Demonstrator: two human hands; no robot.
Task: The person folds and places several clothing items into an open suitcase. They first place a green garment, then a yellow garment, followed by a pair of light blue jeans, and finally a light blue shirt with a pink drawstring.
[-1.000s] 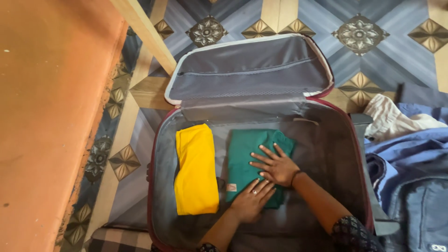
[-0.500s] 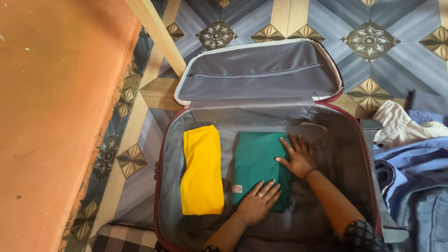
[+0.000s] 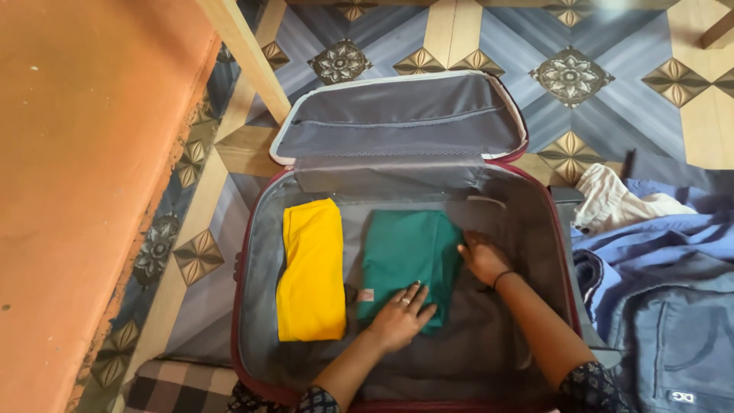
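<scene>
2 folded garments lie in the open suitcase [image 3: 260, 252], on its grey lining. Nearest the suitcase's left wall is the yellow folded cloth [image 3: 312, 269], a long narrow bundle. Just beside it, toward the middle of the suitcase floor, sits the green folded cloth [image 3: 405, 252], with a small pale tag at its near left corner.

Both hands are on the green one. The left hand [image 3: 399, 315] lies flat with fingers spread over its near edge, pressing down and gripping nothing; a ring shows on 1 finger. The right hand [image 3: 482, 256] rests against the cloth's right edge, fingers curled along the fold, a dark band at the wrist. I cannot tell whether those fingers are tucked under the edge or only pushing against it.

The green cloth looks light, soft and limp, so it would likely sag and come unfolded if lifted by 1 corner. The safer hold, in my judgement, is from 2 opposite edges with palms flat, or with fingers slid under the folded side, so the layers stay together. It should slide easily on the smooth lining.

The suitcase lid [image 3: 397, 115] stands open at the far side, showing a zipped mesh pocket. Off the suitcase's right wall lies a heap of blue clothes [image 3: 657, 260] with a pale garment [image 3: 612, 200] on top, on the patterned floor [image 3: 581, 76].
</scene>
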